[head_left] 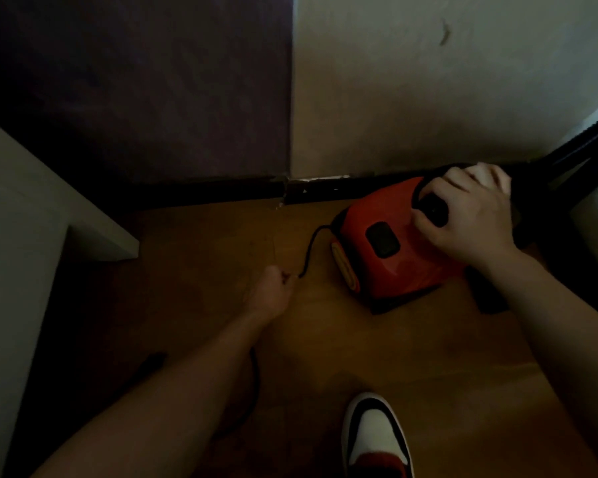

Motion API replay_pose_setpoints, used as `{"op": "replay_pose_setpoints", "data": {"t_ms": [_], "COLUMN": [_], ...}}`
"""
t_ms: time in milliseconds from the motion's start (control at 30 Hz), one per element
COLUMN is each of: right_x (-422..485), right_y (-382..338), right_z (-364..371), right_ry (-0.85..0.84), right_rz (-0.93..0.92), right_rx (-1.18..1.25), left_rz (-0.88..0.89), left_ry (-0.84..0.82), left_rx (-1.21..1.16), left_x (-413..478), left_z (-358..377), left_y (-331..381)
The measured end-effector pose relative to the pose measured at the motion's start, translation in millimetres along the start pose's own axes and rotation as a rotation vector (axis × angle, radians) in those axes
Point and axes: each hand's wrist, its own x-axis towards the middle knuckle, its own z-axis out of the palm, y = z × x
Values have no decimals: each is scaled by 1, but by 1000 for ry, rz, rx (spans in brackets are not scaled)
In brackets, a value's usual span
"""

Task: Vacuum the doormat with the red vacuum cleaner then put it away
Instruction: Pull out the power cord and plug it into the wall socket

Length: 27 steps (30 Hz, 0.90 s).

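The red vacuum cleaner [384,250] sits on the wooden floor by the wall, right of centre. My right hand [463,215] rests on its top, fingers curled over the black handle or button area. Its black power cord [309,248] leaves the vacuum's left end and runs to my left hand [273,288], which is closed around it; more cord trails back under my left forearm. The black hose [573,150] rises from the vacuum's far side toward the upper right. No doormat is visible.
A white furniture edge [49,219] stands at the left. A dark purple wall and a white wall [428,81] meet ahead, with a black skirting board [221,193] along the floor. My shoe [373,439] is at the bottom right.
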Motion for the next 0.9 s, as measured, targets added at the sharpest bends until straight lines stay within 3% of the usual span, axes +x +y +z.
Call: {"op": "replay_pose_setpoints", "data": {"t_ms": [200,300,367,433,500,633,800,900], "right_x": [-1,0,0,0,1,0,-1,-1], "right_y": [0,0,-1,-2,-3,-3,-4,-2], "right_z": [4,4,4,3,3,1,0,1], "right_ry": [34,46,49,46,47,48,41,48], "right_rz": [2,7,14,21,23,28,28,18], "right_rx": [6,14,22,26,25,23,20,9], "left_rz": [7,166,383,552,580,315,-67,-174], "left_ry": [170,142,-11,-280,-519,-760,-922,-919], "left_rx": [-288,-381,-396,-353,-235,-140,-332,-528], "left_x": [-2,-19,-35,-51,-62,-66,-62,-58], "left_z": [-58,-94,-118,-134,-135,-103,-46,-19], "left_y": [10,25,39,51,56,47,51,66]}}
